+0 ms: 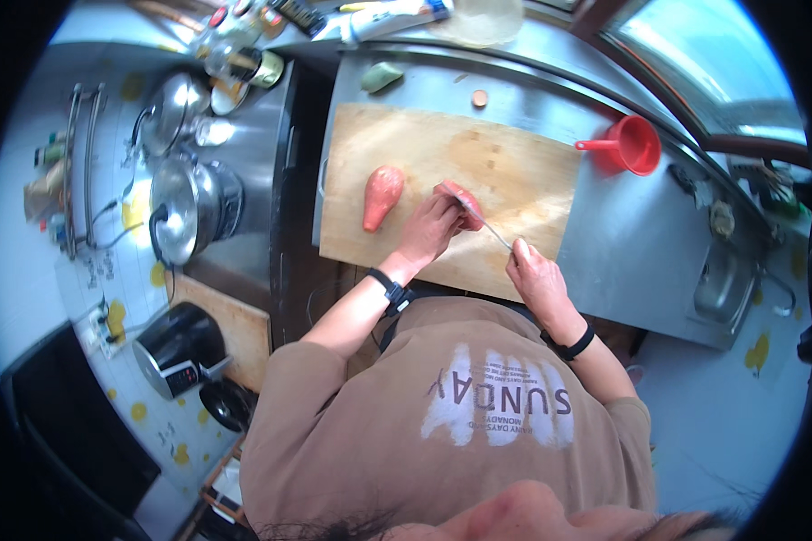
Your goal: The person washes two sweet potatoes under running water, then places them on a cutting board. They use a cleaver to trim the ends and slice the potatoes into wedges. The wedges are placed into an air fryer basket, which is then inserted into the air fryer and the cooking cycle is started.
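My left hand (431, 226) holds a reddish root vegetable (470, 203) on a wooden cutting board (406, 128). My right hand (536, 274) is closed around the handle of a knife (492, 231), whose narrow blade lies at the vegetable beside my left fingers. Whether the edge has entered the flesh, I cannot tell. A second reddish root vegetable (383, 196), thick at one end and tapered at the other, rests on the board to the left of my left hand.
Beyond the board lie a pale green vegetable piece (381, 77) and a small round piece (480, 99). A red plastic dipper (633, 145) stands to the right, with a sink (720, 287) farther off. Metal pots (183, 209) stand on the left counter.
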{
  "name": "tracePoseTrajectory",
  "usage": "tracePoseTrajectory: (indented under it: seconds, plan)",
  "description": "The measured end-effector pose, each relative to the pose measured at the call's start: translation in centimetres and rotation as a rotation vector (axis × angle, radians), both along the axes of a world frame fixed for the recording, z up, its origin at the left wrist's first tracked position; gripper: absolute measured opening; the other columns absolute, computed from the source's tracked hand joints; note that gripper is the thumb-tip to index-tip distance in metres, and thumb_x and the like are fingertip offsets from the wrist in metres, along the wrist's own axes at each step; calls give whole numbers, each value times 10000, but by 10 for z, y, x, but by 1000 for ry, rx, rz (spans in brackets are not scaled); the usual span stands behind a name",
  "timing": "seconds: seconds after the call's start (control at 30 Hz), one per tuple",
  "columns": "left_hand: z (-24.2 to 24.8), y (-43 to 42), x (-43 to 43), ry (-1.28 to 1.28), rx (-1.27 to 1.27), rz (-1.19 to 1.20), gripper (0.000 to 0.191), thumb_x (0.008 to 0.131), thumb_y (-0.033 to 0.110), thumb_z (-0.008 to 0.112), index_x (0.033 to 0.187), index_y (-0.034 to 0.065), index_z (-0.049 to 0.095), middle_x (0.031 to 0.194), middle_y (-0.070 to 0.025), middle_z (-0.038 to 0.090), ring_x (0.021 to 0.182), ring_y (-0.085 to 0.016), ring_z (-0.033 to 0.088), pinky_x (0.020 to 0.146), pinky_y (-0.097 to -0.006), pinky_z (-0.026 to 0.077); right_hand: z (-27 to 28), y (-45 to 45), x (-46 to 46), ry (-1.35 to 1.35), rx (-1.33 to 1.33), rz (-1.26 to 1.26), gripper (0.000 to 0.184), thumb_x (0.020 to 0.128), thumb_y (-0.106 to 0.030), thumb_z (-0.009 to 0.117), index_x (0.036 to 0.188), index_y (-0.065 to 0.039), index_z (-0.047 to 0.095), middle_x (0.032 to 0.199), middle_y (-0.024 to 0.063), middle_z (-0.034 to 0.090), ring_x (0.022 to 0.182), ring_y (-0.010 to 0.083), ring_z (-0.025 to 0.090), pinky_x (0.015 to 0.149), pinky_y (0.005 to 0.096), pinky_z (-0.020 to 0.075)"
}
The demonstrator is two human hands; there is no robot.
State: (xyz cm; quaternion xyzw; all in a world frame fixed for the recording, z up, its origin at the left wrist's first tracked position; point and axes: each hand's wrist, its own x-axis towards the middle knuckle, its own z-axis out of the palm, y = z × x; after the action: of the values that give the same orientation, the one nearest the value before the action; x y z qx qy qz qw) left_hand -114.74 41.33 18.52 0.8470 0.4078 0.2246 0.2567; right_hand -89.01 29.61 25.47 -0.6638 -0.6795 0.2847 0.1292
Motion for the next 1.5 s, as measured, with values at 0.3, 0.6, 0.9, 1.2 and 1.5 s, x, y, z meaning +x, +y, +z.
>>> tracePoseTrajectory:
  seconds: [0.3, 0.6, 0.9, 1.2, 1.5]
  plan:
    - [-4, 4, -1, -87, 5, -16, 319, 871, 135, 886, 1160, 105, 753, 1240, -65, 723, 1194, -315, 707, 997, -462, 612, 3, 8, -2, 4, -6, 33, 138, 1078, -138, 681, 1095, -53, 574, 869, 237, 730, 729, 486, 731, 629, 597, 597]
    - [-1, 3, -4, -7, -41, -29, 274, 909, 168, 872, 1150, 133, 747, 1278, -72, 703, 1215, -332, 690, 1015, -481, 599, 2, 6, -2, -14, -40, 48, 158, 1078, -148, 670, 1104, -54, 546, 853, 247, 735, 729, 489, 740, 630, 594, 604]
    - [-7, 0, -9, -17, 16, -5, 279, 918, 200, 871, 1156, 115, 754, 1357, -101, 700, 1282, -367, 656, 1077, -496, 583, 1, 8, -9, -79, -13, 38, 111, 1067, -126, 664, 1078, -52, 582, 813, 257, 750, 705, 474, 751, 596, 577, 617]
    - [-15, 0, -4, -34, 29, 4, 363, 859, 196, 916, 1181, 158, 753, 1272, -44, 721, 1218, -319, 692, 1053, -464, 603, 7, 9, -11, -37, -56, 35, 150, 1088, -155, 652, 1100, -41, 555, 822, 258, 746, 718, 490, 744, 635, 598, 607]
    - [-16, 0, -2, -61, 39, 41, 393, 798, 106, 937, 1145, 135, 756, 1303, -72, 710, 1145, -359, 681, 954, -470, 606, -15, 14, -19, -18, -25, 46, 217, 1092, -153, 657, 1210, -4, 552, 796, 264, 739, 723, 486, 743, 639, 599, 594]
